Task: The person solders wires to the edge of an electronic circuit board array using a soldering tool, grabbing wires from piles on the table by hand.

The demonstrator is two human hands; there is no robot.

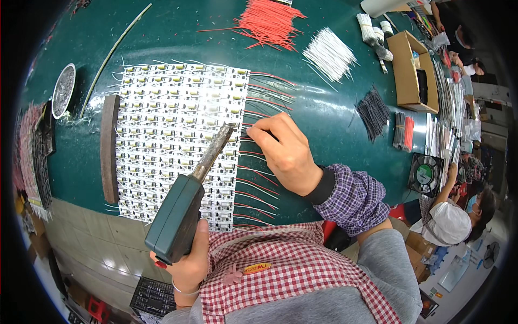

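A dark green soldering gun [178,216] is gripped in my left hand [189,262], its thick, worn metal tip slanting up and to the right over a circuit board panel [162,135]. The tip's end hovers at or just above the panel's right side; contact cannot be made out. White panel sections carry rows of small components and many thin white wires. My right hand [288,154] is closed in a pinch at the panel's right edge, on a thin wire mostly hidden by the fingers. Red, white and dark wires [259,186] stick out along that edge.
A brown bar [110,148] lies along the panel's left edge. Farther left are an oval dish [64,90] and a solder-like rod [110,56]. Piles of red wires [267,22], white wires [329,54] and black wires [372,113] lie beyond, near a cardboard box [407,75] and fan [426,174].
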